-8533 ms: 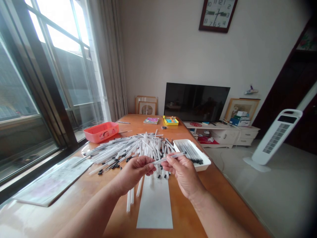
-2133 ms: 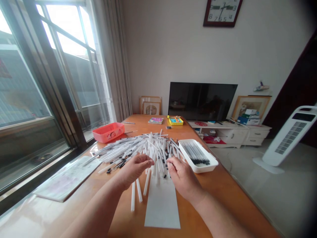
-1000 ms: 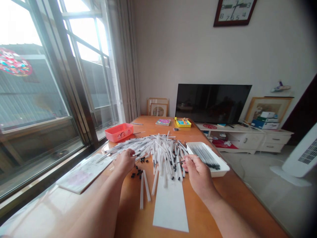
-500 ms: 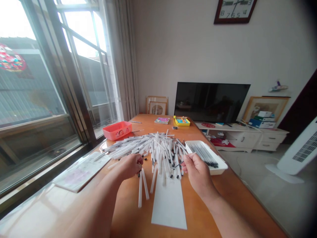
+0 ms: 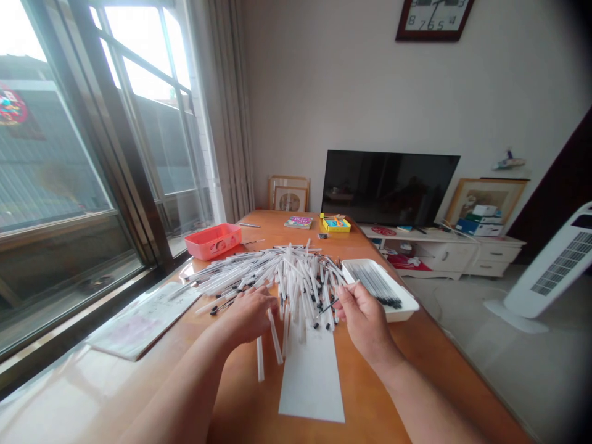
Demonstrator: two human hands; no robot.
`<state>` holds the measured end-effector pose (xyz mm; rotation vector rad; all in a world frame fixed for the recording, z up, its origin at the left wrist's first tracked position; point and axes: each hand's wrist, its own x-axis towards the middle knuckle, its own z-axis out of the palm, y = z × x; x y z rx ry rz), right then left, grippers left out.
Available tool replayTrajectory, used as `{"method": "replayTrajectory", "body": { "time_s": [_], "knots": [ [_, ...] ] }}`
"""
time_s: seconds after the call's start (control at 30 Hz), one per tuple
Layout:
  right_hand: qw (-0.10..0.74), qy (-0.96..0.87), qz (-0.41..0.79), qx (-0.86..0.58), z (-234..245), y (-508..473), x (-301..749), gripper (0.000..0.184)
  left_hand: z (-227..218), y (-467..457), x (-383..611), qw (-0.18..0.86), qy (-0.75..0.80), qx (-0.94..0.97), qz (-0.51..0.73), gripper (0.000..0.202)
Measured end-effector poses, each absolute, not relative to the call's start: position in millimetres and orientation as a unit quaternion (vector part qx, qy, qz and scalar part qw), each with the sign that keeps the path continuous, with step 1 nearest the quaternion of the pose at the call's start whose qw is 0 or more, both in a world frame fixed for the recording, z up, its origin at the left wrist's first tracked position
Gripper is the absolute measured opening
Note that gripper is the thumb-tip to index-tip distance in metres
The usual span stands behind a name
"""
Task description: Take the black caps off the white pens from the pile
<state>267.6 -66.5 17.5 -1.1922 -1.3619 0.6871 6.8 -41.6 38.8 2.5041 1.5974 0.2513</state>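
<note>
My left hand [image 5: 253, 313] is bent palm-down at the near edge of a heap of translucent plastic tubes [image 5: 303, 277]. Its curled fingers are at the upper end of one tube [image 5: 275, 339] and appear to grip it; the fingertips are partly hidden. A second tube [image 5: 260, 361] lies just below that hand. Between thumb and fingers, my right hand [image 5: 363, 314] pinches a thin pen refill [image 5: 329, 304], its dark end pointing left over the heap. Small black caps [image 5: 316, 325] lie under it. Beside the right hand, a white tray [image 5: 411, 313] holds many dark-tipped refills.
A white paper strip [image 5: 312, 382] lies before the heap. A booklet [image 5: 143, 324] rests at the left, with a red plastic basket [image 5: 213, 242] behind it. Farther back are a colourful book [image 5: 298, 222] and a yellow box [image 5: 337, 225]. A window borders the table's left side.
My left hand has moved right and flattened over the tubes; the tube at its fingers has shifted slightly right. My right hand still pinches the refill in nearly the same place.
</note>
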Motion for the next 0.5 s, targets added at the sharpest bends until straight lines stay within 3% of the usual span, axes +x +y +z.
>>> {"method": "replayTrajectory", "body": {
  "time_s": [0.23,0.5],
  "knots": [
    [0.564,-0.582,0.288,-0.51,16.4,-65.3,268.2,0.04,33.7,-34.0,4.1,0.065,0.497,0.861,0.088,0.027],
    [0.568,-0.591,0.27,-0.505,17.5,-66.1,269.1,0.037,36.9,-38.6,6.3,0.092,0.474,0.87,0.098,0.033]
  ]
}}
